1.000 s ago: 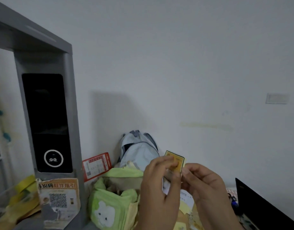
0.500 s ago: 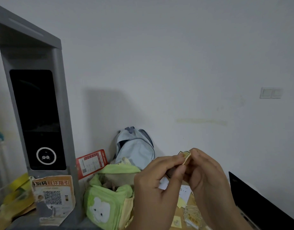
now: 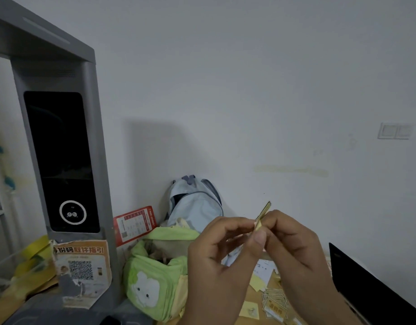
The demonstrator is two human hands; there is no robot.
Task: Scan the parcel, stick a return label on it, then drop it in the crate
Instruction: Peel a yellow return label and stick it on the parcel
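A small yellow return label [image 3: 263,214] is pinched edge-on between the fingertips of my left hand [image 3: 216,261] and my right hand [image 3: 293,252], raised in front of the white wall. Below my hands lies a loose pile of the same yellow labels [image 3: 274,303] on a brown surface. The grey scanner stand [image 3: 61,160] with its dark screen rises at the left. No parcel and no crate are in view.
A green pouch with a white bear [image 3: 155,277] sits beside the scanner. Behind it lean a pale blue backpack [image 3: 195,205] and a red card [image 3: 134,225]. An orange QR poster [image 3: 82,266] hangs on the scanner base. A black laptop edge [image 3: 366,285] is at right.
The label has turned from face-on to edge-on between my fingers, and my hands have shifted slightly right. The view has tilted, showing more of the loose labels below.
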